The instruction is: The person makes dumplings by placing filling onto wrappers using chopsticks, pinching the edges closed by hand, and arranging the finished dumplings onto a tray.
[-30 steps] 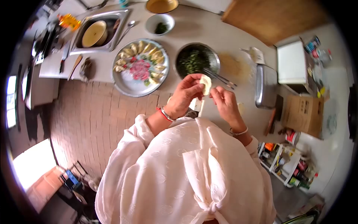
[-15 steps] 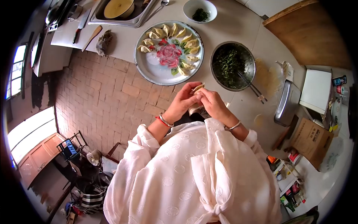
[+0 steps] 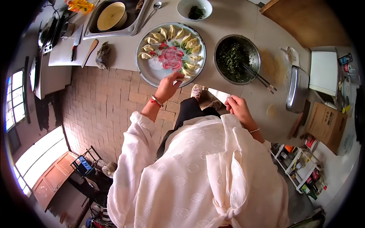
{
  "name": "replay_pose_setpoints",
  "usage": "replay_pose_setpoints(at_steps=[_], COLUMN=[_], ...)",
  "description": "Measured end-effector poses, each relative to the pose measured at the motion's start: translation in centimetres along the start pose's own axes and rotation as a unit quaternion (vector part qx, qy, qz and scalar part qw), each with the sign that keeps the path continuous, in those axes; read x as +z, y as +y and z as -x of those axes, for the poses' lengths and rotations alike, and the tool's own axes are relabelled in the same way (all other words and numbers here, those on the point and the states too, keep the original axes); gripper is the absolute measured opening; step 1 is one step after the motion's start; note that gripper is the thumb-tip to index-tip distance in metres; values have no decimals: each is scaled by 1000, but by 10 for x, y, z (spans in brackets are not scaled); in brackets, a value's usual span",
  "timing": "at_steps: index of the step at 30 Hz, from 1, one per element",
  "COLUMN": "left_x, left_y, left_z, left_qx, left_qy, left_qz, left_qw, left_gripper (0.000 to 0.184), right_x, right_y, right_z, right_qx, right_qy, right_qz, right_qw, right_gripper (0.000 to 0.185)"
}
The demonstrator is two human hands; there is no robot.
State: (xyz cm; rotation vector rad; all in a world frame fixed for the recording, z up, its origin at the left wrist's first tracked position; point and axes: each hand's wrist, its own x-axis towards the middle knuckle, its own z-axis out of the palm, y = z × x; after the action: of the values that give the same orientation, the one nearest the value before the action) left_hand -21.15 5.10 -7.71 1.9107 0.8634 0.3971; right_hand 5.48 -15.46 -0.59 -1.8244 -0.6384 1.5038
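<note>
A round enamel tray [image 3: 152,78] with a painted pink flower holds several folded dumplings [image 3: 172,32] along its rim. My left hand [image 3: 169,86] is at the tray's near edge, its fingertips closed on a pale dumpling [image 3: 184,79] beside the others. Part of that dumpling is behind the fingers. My right hand [image 3: 240,109] is apart from it near the table's front, with its fingers curled in; whatever they may hold is hidden. Beyond it stands a metal bowl [image 3: 217,62] of chopped green filling, with chopsticks [image 3: 266,83] resting in it.
A white bowl [image 3: 208,7] with some greens stands behind the tray. A spatula [image 3: 89,54], a knife [image 3: 76,42] and a crumpled cloth [image 3: 102,56] lie at the left. A metal box [image 3: 297,89] and a flat dough round [image 3: 271,110] are at the right.
My hands were together over a dumpling in front of me. Now they are apart: the left has carried the dumpling to the tray, the right has moved right and down.
</note>
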Motion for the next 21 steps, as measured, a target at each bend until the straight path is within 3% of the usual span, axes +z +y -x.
replay_pose_setpoints(at_steps=[2, 8, 11, 14, 21], left_x=[-3, -7, 1, 9, 14], left_y=[-11, -11, -28, -28, -33], left_z=[-6, -15, -18, -15, -15], left_qx=[33, 119, 116, 45, 9], left_qy=[-36, 34, 50, 42, 57], left_qz=[-32, -204, -86, -14, -40], left_qw=[998, 971, 988, 998, 998], left_gripper=[26, 28, 20, 21, 28], right_x=[0, 2, 2, 3, -2], right_y=[15, 38, 41, 43, 57], right_z=[2, 1, 0, 0, 3], right_qx=[-13, -15, -17, -23, -32], right_qy=[12, 37, 53, 61, 77], right_qz=[1, 4, 16, 18, 56], right_qw=[1000, 999, 998, 998, 995], right_gripper=[29, 28, 27, 27, 27])
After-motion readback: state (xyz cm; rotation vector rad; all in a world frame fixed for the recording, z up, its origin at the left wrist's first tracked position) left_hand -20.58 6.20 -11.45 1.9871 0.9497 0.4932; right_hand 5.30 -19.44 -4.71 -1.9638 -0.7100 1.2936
